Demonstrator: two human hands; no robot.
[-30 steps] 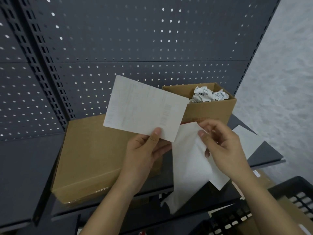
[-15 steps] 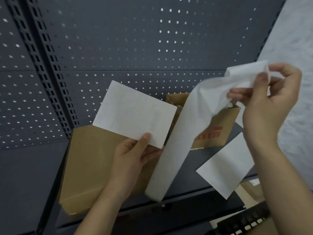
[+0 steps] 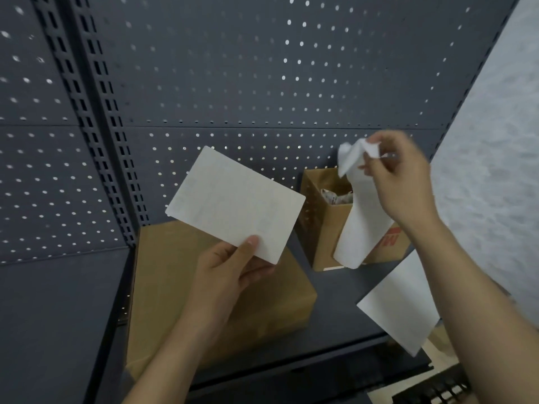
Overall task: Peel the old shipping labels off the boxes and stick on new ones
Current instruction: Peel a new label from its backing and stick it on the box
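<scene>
On the dark shelf (image 3: 344, 290), a closed brown box (image 3: 169, 281) lies flat at left. A small open box (image 3: 320, 237) containing crumpled paper stands at right rear. The left hand (image 3: 227, 272) pinches the new label (image 3: 233, 202) at its lower edge, thumb on the front face, above the closed box. The right hand (image 3: 399, 182) grips the crumpled top of a white backing strip (image 3: 361, 225), which hangs across the open box. A loose white sheet (image 3: 399, 307) lies at the shelf's right front edge.
</scene>
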